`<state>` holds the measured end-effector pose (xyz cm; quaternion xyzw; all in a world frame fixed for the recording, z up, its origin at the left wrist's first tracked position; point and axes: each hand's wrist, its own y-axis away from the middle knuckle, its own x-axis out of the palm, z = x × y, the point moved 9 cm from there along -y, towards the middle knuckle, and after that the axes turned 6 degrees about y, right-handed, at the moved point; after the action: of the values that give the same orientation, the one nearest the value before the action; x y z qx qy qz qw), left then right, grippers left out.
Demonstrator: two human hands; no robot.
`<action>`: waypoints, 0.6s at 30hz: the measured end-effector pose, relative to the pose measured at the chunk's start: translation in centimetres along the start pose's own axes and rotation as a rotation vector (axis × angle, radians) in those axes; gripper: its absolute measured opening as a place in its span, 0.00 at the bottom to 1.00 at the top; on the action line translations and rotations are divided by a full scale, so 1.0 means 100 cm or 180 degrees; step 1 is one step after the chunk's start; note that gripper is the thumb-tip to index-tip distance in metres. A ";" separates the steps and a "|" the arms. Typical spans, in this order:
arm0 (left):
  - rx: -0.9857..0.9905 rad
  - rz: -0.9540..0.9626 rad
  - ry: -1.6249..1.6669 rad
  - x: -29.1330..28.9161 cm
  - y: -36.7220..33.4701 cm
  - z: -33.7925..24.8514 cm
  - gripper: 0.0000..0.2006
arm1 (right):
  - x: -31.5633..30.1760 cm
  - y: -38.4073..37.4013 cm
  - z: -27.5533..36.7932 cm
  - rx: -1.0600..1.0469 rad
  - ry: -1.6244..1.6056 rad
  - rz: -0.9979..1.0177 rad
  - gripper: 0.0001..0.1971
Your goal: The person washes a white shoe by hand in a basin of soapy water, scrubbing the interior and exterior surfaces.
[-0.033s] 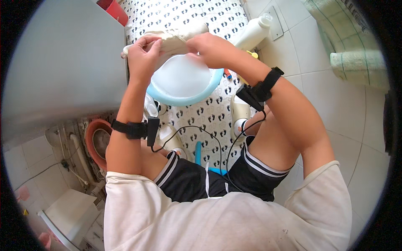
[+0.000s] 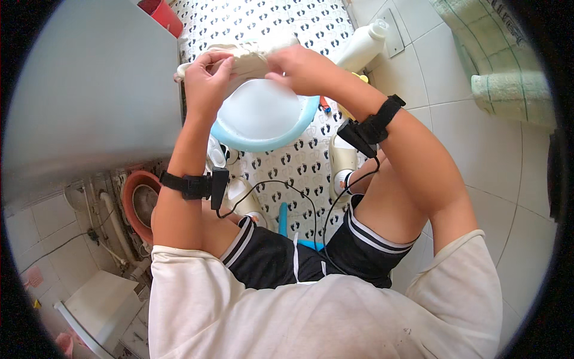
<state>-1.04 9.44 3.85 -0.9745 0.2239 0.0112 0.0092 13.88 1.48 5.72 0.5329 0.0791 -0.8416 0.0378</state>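
Left hand (image 2: 206, 81) grips the shoe (image 2: 246, 60), thumb and index pinched together at its near side. Right hand (image 2: 294, 69) is curled at the shoe's right part, a lace leading toward the fingers; can't tell if they're closed on it. Shoe is up in front of me, at the far rim of the basin (image 2: 257, 144).

Basin: light blue, round, contents cloudy white; can't tell water from foam. Right of it, a white bottle (image 2: 363, 48), cap on, tilted in view. Far left, red bucket (image 2: 162, 17), inside not readable. By my left arm, terracotta-coloured tub (image 2: 128, 209) with a greyish round thing (image 2: 145, 205) in it.

Floor covering (image 2: 299, 158): white, black footprint print. Pale wall tiles (image 2: 472, 146) on the right, green-striped towel (image 2: 511, 96) there. Grey panel (image 2: 95, 90) on the left, pipes (image 2: 113, 224) below.

Shoe itself: off-white, low, laces loose on top, partly hidden by my fingers.
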 end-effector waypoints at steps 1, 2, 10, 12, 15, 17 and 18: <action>0.0002 0.0012 0.0006 0.003 0.001 0.001 0.09 | -0.001 -0.001 -0.005 0.0154 -0.0033 0.0029 0.10; 0.0007 0.0067 0.0038 0.008 0.003 0.002 0.09 | -0.010 0.000 -0.008 0.0241 -0.0077 -0.0255 0.13; 0.0984 0.0342 -0.1142 0.044 0.024 -0.035 0.05 | -0.020 -0.013 -0.021 0.0443 -0.0363 -0.0975 0.15; 0.1314 0.0401 -0.1333 0.051 0.029 -0.040 0.05 | -0.009 -0.014 -0.034 0.0842 -0.0493 -0.0808 0.15; 0.1309 0.0496 -0.1096 0.056 0.035 -0.044 0.04 | 0.000 -0.015 -0.043 0.1284 -0.0973 -0.0394 0.15; 0.1304 0.0543 -0.1134 0.061 0.036 -0.045 0.05 | 0.010 -0.018 -0.059 0.1400 -0.0994 -0.0394 0.15; 0.1288 0.0574 -0.1173 0.063 0.036 -0.044 0.05 | 0.018 -0.019 -0.069 0.1505 -0.1018 -0.0378 0.16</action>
<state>3.17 3.37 8.00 -0.9106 0.3019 0.1440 0.2429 19.01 4.58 1.35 0.3819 -0.0952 -0.9108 -0.1248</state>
